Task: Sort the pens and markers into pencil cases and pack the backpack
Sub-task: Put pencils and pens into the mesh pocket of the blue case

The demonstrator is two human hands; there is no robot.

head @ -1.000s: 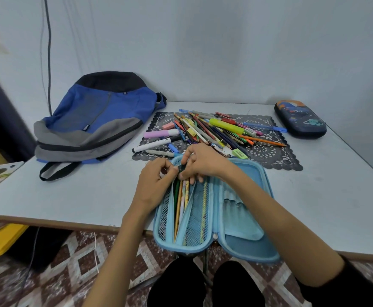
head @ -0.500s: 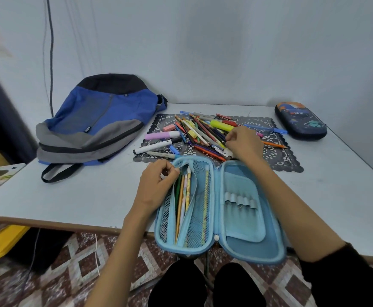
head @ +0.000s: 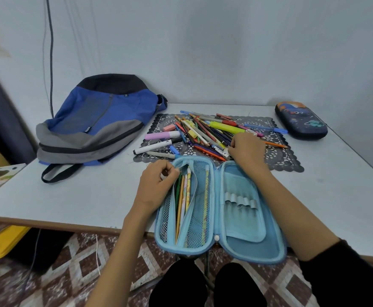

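Here, my left hand point(head: 156, 185) pinches the pocket edge of the blue pencil case point(head: 245, 229); my right hand point(head: 246, 149) curls onto the pen pile point(head: 205, 131), grip unclear.

Backpack point(head: 105, 120): blue body, grey lower bands, black top and strap.
Open pencil case point(head: 243, 218): light blue throughout, pale mesh pockets.
Closed pencil case point(head: 300, 120): dark navy, orange and teal cartoon print.
Mat point(head: 276, 151): dark grey, lace cut-out pattern.
Highlighter point(head: 225, 127): yellow.
Fat marker point(head: 161, 135): lilac-pink.
Slim marker point(head: 154, 147): white, black cap.
Table point(head: 70, 196): pale grey-white.
Floor point(head: 81, 273): maroon and cream diamond tiles.
Sleeve point(head: 347, 273): black.
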